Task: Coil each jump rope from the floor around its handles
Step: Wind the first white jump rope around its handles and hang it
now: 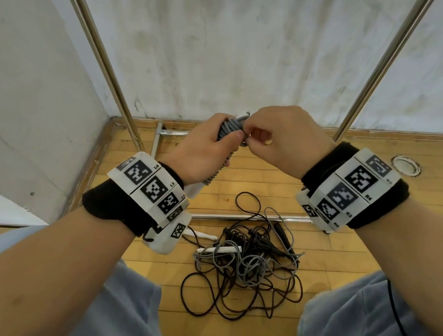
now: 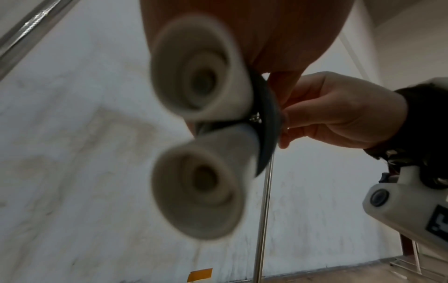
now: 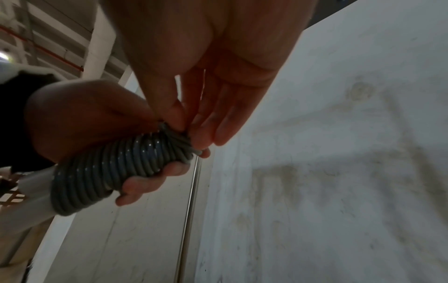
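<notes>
Left hand [image 1: 203, 148] grips 2 white plastic handles [image 2: 198, 122] wrapped in grey cord coil [image 3: 109, 168], steadying them; right hand [image 1: 277, 138] pinches the cord's end, likely tucking it to lock the wrap.

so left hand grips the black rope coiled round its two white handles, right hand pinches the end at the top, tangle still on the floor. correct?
Not quite: the coiled rope is grey, not black, as the right wrist view shows. The rest holds: the left hand grips it round two white handles, the right hand pinches its top end, and a tangle of ropes lies on the floor.
</notes>
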